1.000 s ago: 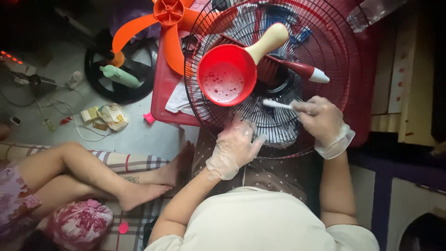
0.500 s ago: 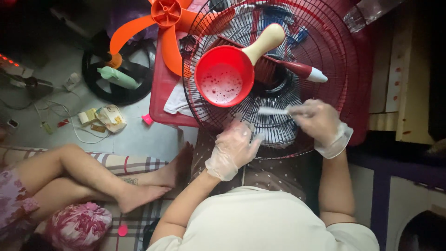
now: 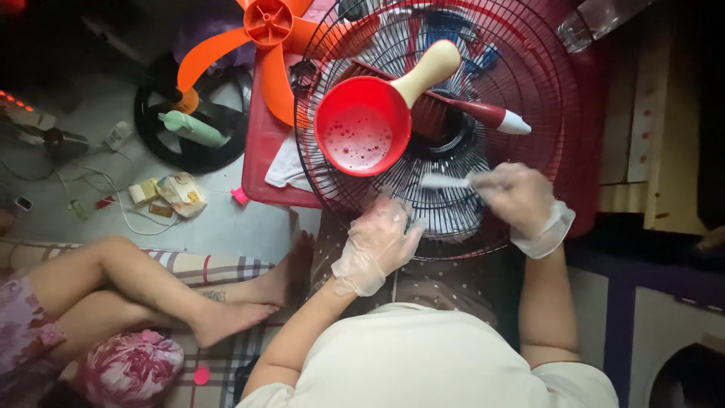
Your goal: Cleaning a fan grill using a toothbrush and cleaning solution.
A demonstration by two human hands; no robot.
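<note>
Black wire fan grille [image 3: 521, 91] lies flat across a red plastic basin [image 3: 260, 143] in front of the seated person, spanning most of the upper view. Left hand [image 3: 377, 238], in a clear disposable glove, rests on the grille's near edge with its fingers curled around the wires. Right hand [image 3: 517, 198], also gloved, is closed around the handle of a small white brush [image 3: 442, 180], whose head lies against the wires near the grille's centre. On the grille, just beyond the hands, sits a red dipper [image 3: 359, 136] with a cream handle, holding foamy water; beneath it lies a red brush [image 3: 483, 113] with a white tip. An orange fan blade [image 3: 264, 38], with at least 2 vanes showing, lies at the basin's far left corner. On the floor to the left stand a black round fan part [image 3: 162, 143] with a pale green bottle [image 3: 192, 126] on it, and small scraps and cables nearby. Another person's bare legs [image 3: 151, 283] rest on a checked mat [image 3: 219, 264] at lower left.
</note>
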